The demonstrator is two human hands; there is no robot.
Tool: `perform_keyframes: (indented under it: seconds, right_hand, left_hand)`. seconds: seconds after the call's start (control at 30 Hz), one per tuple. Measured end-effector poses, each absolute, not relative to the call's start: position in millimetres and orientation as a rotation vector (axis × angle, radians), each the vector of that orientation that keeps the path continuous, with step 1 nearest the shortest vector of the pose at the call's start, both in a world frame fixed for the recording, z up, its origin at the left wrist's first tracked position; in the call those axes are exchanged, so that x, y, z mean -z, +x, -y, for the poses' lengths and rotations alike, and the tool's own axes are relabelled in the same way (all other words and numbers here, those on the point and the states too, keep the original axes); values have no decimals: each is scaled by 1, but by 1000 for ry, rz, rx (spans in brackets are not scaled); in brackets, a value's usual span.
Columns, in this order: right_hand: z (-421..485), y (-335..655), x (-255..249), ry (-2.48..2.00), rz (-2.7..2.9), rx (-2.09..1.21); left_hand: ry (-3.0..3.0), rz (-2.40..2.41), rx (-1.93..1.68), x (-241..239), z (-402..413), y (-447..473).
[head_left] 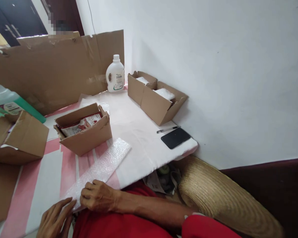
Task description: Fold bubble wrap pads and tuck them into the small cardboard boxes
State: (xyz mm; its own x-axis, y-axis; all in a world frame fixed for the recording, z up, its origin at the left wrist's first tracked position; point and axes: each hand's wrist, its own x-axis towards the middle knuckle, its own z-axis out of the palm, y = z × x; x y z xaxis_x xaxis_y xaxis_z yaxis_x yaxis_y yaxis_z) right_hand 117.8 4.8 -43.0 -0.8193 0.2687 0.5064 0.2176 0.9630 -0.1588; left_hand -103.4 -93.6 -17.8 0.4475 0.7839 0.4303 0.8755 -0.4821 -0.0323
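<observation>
A long strip of bubble wrap point(103, 165) lies on the pink-and-white table point(52, 178), running from the near edge toward the middle. My right hand point(98, 195) rests on its near end with the fingers curled down over it. My left hand point(56, 219) lies beside it at the table's near edge, fingers stretched out and touching the wrap's corner. Just beyond the wrap stands an open cardboard box point(85, 134) with a red-and-white printed packet point(81, 125) inside.
Two joined open boxes point(156, 100) with white wrapped items sit by the wall, behind a pen point(167, 129) and a black phone point(175, 138). A white bottle point(115, 75) stands at the back against a cardboard sheet point(54, 71). Another box point(17, 140) holds a green-and-white bottle point(13, 104) at left. A straw hat point(221, 198) lies lower right.
</observation>
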Motion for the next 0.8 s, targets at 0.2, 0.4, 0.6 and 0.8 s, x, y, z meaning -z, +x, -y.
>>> perform_keyframes:
  seconds: [0.2, 0.4, 0.6, 0.8]
  right_hand:
    - [-2, 160, 23, -785, 2092, -741]
    - [-21, 214, 19, -1279, 1352, -1129]
    - [-55, 235, 28, -1583, 1638, -763]
    - [-69, 246, 44, -1716, 1727, -681]
  left_hand:
    - [-2094, 1802, 949, -38, 73, -25]
    - [-2192, 1638, 1135, -27, 33, 25]
    - [-2616, 1376, 828, 34, -8, 48]
    - [-2605, 1429, 593, 64, -15, 53]
